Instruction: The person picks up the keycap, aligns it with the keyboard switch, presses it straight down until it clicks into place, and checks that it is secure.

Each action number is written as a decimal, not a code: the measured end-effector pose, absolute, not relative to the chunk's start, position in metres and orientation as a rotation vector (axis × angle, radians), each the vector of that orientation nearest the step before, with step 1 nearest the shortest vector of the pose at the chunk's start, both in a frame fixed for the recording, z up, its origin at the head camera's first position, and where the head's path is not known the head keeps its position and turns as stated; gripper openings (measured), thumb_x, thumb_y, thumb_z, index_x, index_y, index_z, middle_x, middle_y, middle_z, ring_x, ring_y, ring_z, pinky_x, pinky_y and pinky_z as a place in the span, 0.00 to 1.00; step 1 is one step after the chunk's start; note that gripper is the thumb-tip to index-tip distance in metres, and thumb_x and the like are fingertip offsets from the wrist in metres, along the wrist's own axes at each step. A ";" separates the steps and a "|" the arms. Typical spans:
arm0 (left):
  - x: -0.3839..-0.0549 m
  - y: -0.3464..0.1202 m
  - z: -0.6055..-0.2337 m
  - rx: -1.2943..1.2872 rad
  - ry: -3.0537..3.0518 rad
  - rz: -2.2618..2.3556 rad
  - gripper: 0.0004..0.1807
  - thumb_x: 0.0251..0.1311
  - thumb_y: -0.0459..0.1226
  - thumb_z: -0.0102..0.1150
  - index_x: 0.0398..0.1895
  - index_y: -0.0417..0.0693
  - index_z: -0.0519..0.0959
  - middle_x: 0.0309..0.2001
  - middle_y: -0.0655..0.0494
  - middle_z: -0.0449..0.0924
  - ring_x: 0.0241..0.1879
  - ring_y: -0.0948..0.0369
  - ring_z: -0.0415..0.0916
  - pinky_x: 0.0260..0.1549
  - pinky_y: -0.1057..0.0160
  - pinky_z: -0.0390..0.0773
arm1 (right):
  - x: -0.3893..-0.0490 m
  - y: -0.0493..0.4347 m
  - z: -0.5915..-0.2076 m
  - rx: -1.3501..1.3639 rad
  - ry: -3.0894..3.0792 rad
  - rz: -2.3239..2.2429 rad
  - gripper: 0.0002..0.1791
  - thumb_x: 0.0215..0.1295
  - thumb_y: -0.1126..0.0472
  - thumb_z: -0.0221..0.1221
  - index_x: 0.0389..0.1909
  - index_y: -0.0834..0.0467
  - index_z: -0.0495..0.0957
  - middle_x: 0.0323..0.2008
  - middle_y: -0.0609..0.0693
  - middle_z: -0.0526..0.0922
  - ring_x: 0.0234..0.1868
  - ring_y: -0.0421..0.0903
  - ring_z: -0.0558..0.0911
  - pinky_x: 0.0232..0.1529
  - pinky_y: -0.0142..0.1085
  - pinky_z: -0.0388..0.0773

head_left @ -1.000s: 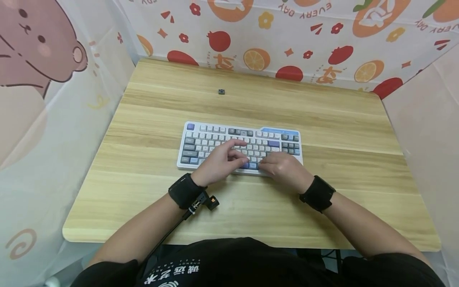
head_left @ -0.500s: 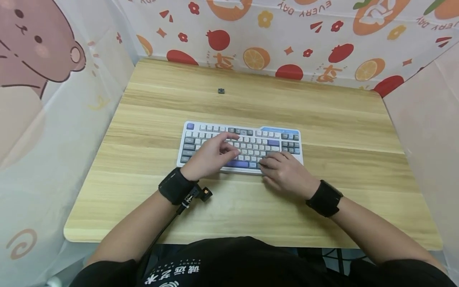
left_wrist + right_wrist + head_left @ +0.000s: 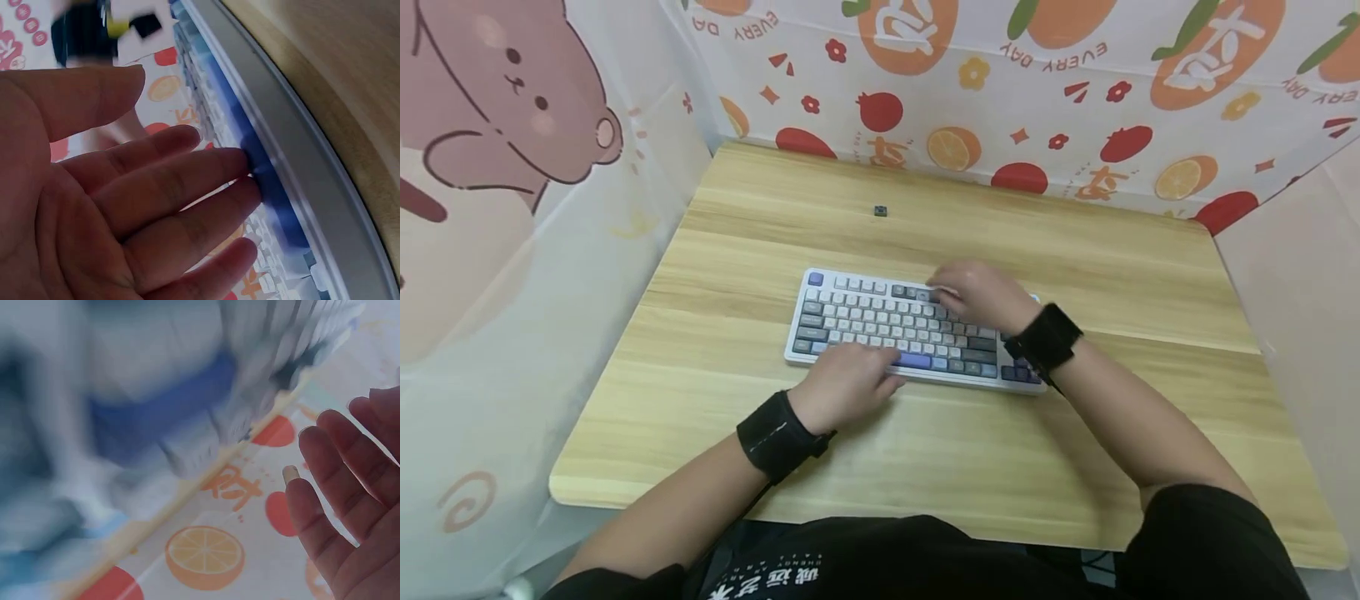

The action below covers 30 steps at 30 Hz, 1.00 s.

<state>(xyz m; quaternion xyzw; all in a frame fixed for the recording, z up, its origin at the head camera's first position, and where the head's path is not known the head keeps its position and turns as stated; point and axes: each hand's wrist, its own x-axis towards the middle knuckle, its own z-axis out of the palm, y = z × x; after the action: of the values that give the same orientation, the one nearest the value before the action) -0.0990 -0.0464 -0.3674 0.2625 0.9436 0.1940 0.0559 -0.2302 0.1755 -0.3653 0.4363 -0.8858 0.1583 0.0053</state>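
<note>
A white keyboard [image 3: 868, 313] with white, grey and purple keycaps lies flat on the table. My left hand [image 3: 848, 385] is at its front edge, with relaxed fingers by the purple space bar. In the left wrist view, the fingertips [image 3: 244, 165] meet the space bar [image 3: 275, 194], and the thumb is held apart. Over the back edge, around the function row, hovers my right hand [image 3: 981, 293]. Its fingers [image 3: 337, 462] look loosely extended in the right wrist view with nothing between them, while the keyboard there is blurred. Whether the right hand touches the keys is unclear.
A small dark square piece [image 3: 881, 212] lies on the wooden table [image 3: 700, 325] behind the keyboard. A fruit-print cloth [image 3: 1000, 92] hangs along the back edge. Light cloth walls stand at both sides. Black bands [image 3: 778, 437] wrap both wrists.
My right hand has gone from the keyboard's front right up to its back edge. The left hand has dropped from above the keys to the front edge. The head view has shifted slightly.
</note>
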 end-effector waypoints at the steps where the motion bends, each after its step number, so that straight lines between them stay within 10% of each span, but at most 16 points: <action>1: -0.098 -0.045 -0.368 0.815 2.869 0.583 0.10 0.64 0.44 0.61 0.28 0.50 0.79 0.19 0.61 0.74 0.19 0.62 0.70 0.19 0.61 0.69 | -0.241 0.169 -0.365 1.352 -2.808 0.474 0.12 0.68 0.61 0.60 0.48 0.57 0.84 0.46 0.52 0.86 0.48 0.48 0.84 0.52 0.42 0.80; 16: -0.081 -0.029 -0.379 0.961 2.921 0.480 0.14 0.63 0.47 0.62 0.23 0.52 0.77 0.21 0.61 0.75 0.20 0.63 0.72 0.23 0.59 0.71 | -0.351 0.113 -0.391 1.121 -3.438 0.096 0.28 0.80 0.61 0.35 0.78 0.45 0.50 0.79 0.50 0.44 0.77 0.55 0.51 0.73 0.49 0.56; 23: -0.076 -0.041 -0.376 0.931 2.983 0.483 0.13 0.63 0.47 0.62 0.25 0.52 0.77 0.23 0.61 0.74 0.21 0.63 0.72 0.25 0.59 0.71 | -0.348 0.116 -0.391 1.167 -3.216 0.200 0.16 0.71 0.68 0.53 0.53 0.54 0.83 0.55 0.53 0.83 0.56 0.53 0.79 0.60 0.45 0.73; 26: -0.080 -0.049 -0.372 0.888 2.969 0.540 0.12 0.63 0.46 0.62 0.24 0.52 0.78 0.21 0.62 0.75 0.20 0.64 0.71 0.24 0.61 0.70 | -0.345 0.117 -0.385 1.181 -3.184 0.441 0.08 0.64 0.67 0.60 0.39 0.56 0.86 0.39 0.51 0.86 0.41 0.48 0.81 0.47 0.40 0.77; 30: -0.088 -0.061 -0.370 0.754 2.904 0.663 0.10 0.64 0.47 0.61 0.30 0.53 0.84 0.24 0.63 0.81 0.22 0.66 0.74 0.24 0.64 0.72 | -0.332 0.118 -0.366 1.081 -3.191 1.303 0.13 0.61 0.65 0.63 0.48 0.60 0.82 0.37 0.54 0.85 0.38 0.47 0.82 0.42 0.38 0.79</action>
<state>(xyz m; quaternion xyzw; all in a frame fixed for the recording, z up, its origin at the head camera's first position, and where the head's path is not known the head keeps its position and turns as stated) -0.0884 -0.0608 -0.3698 0.2452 0.9446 0.2156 0.0347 -0.3320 0.1183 -0.3665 0.2910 -0.8590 0.3507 -0.2333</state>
